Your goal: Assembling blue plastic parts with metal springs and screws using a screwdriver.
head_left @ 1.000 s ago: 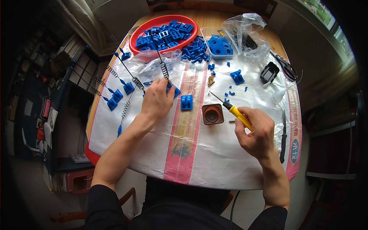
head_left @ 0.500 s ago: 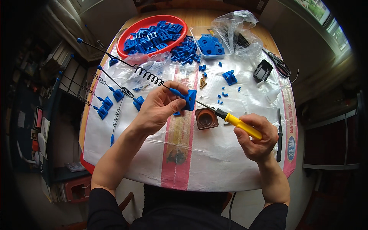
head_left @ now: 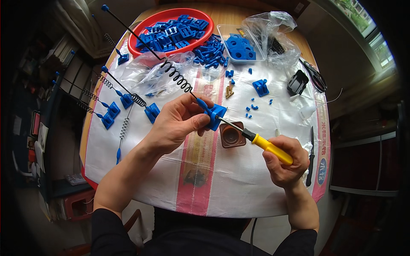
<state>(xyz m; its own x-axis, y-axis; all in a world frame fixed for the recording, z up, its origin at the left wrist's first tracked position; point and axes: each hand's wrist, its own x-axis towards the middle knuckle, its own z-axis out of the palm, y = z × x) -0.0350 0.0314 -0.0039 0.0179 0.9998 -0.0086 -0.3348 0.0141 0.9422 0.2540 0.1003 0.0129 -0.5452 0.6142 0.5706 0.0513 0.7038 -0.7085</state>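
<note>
L hand's (head_left: 181,119) fingers clamp blue spring-rod pc (head_left: 218,116), R hand's (head_left: 289,160) wrap yellow screwdriver (head_left: 276,153), tip at pc; similar pcs (head_left: 114,109) left of L fingers look assembled, loose blue parts (head_left: 210,52) beyond apparently not yet.

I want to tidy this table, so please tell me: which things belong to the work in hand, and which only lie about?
In the work: blue base, in the left hand; coiled rod, attached; yellow screwdriver, in the right hand, tip at the base; probably blue parts in the bowl.

Seemingly lying about: scissors; knife.
</note>
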